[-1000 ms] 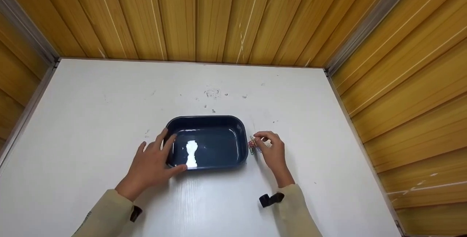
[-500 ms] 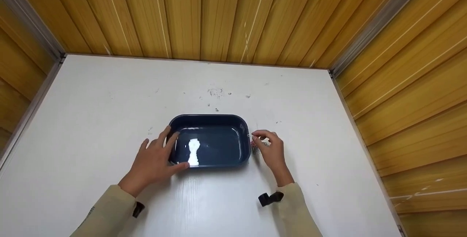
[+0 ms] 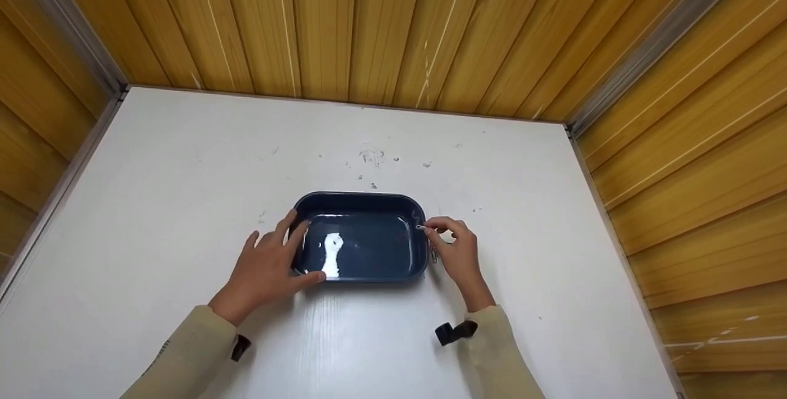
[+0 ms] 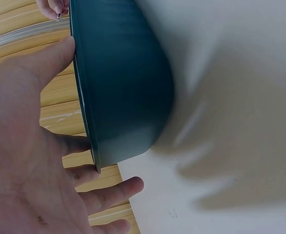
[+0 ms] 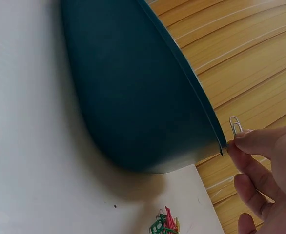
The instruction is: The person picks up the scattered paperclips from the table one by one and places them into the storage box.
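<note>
Pinching a silvery paper clip [image 5: 235, 126] between thumb and forefinger of the right hand [image 3: 460, 257], right by the three-o'clock rim of the dark blue tray [image 3: 369, 254], pointing inward, though too small to tell whether touching. Best, by the look of it, to pinch lightly and clear that rim without brushing the coloured clips [image 5: 167, 224] outside at about four o'clock. Worth using the left hand [image 3: 263, 270], fingers spread against the nine-o'clock side, to steady without tilting.
</note>
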`<action>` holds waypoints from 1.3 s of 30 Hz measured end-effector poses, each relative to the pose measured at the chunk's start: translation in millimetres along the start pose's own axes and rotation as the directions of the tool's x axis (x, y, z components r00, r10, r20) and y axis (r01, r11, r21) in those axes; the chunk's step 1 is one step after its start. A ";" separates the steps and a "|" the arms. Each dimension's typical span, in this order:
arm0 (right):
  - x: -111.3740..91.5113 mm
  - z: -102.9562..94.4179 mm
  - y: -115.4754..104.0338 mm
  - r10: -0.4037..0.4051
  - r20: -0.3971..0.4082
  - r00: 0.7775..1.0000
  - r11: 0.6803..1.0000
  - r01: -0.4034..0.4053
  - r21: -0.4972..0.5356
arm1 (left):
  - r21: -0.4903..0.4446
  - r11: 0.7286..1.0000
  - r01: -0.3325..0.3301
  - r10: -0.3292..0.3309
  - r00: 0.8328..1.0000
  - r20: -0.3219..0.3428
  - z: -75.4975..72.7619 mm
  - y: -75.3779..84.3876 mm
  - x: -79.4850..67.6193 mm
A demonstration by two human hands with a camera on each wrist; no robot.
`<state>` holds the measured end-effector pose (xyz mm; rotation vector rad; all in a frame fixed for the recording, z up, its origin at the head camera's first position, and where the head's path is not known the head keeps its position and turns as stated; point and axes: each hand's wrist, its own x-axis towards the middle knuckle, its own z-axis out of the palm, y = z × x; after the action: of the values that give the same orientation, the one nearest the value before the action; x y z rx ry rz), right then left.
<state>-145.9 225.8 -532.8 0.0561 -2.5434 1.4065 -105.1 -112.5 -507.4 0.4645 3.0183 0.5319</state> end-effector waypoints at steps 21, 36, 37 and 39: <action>-5.6 -12.3 6.3 -0.023 -0.021 1.000 1.000 0.023 0.009 | 0.000 1.000 0.006 -0.006 1.000 0.026 1.8 -0.6 3.5; -11.0 -21.5 14.0 0.055 -0.055 0.997 0.998 -0.056 -0.020 | 0.003 1.000 -0.005 0.005 1.000 0.016 -4.9 -4.2 -4.7; -11.2 -22.1 15.4 0.064 -0.053 0.997 0.998 -0.065 -0.026 | 0.004 1.000 -0.004 0.004 1.000 0.013 -5.5 -4.1 -5.8; -11.4 -23.7 17.2 0.082 -0.049 0.995 0.996 -0.084 -0.035 | 0.010 1.000 -0.004 0.004 1.000 0.006 -6.1 -4.2 -7.0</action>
<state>-133.0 254.0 -537.6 -0.0892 -2.5587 1.3724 -100.1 -120.4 -503.1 0.4722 3.0165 0.5142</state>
